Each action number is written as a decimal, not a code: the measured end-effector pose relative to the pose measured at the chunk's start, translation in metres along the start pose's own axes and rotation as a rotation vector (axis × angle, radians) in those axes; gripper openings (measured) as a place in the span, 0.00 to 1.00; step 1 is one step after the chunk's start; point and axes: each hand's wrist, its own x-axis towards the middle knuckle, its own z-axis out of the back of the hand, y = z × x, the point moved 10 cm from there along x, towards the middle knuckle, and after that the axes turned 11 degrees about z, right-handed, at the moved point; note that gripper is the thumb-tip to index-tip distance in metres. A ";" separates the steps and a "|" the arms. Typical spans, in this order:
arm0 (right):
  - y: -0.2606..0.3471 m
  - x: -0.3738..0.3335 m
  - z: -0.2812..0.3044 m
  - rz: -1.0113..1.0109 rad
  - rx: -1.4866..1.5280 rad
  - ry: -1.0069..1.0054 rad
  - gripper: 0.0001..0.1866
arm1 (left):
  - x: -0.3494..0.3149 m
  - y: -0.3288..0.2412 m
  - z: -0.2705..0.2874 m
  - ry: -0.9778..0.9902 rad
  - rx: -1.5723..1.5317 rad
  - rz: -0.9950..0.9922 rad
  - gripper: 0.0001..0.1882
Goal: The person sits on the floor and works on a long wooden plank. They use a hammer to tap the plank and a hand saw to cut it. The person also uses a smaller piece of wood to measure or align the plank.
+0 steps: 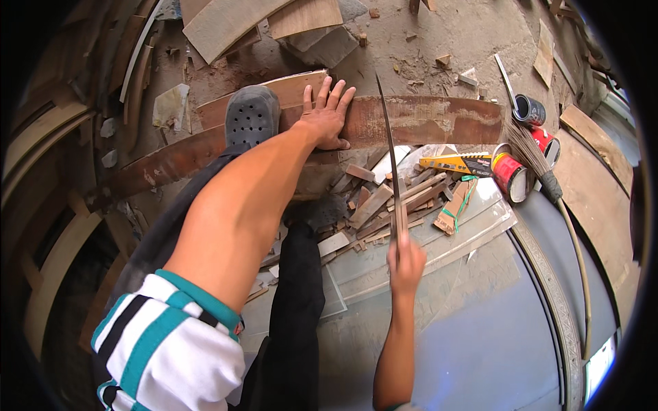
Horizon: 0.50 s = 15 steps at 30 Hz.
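A long reddish-brown wooden plank (pixel 428 122) with a worn, patchy surface runs across the scene from left to right. My left hand (pixel 323 122) lies flat on it, fingers spread toward the far side. Beside that hand, a grey clog (pixel 252 115) on my foot presses on the plank. My right hand (pixel 407 264) is wrapped round the handle of a handsaw (pixel 393 154). Its blade, seen nearly edge-on, crosses the plank to the right of my left hand, with the tip past the far edge. I cannot tell how deep any cut is.
Wood offcuts (pixel 373 205) lie heaped below the plank, near a glass sheet (pixel 439 274). To the right are a red paint can (pixel 509 177), a dark can (pixel 529 109), a yellow-and-black package (pixel 456 164) and a broom (pixel 538 154). Curved boards (pixel 229 29) lie at the far side.
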 end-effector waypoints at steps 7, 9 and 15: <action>0.001 0.101 -0.039 0.336 -0.269 -0.065 0.29 | 0.000 -0.005 0.003 -0.016 0.032 -0.004 0.69; -0.008 0.139 -0.054 0.005 0.080 0.032 0.30 | 0.006 -0.003 0.009 -0.037 0.034 -0.006 0.69; -0.016 -0.045 0.021 -0.082 0.106 0.021 0.25 | -0.002 0.004 0.000 -0.021 0.000 0.018 0.69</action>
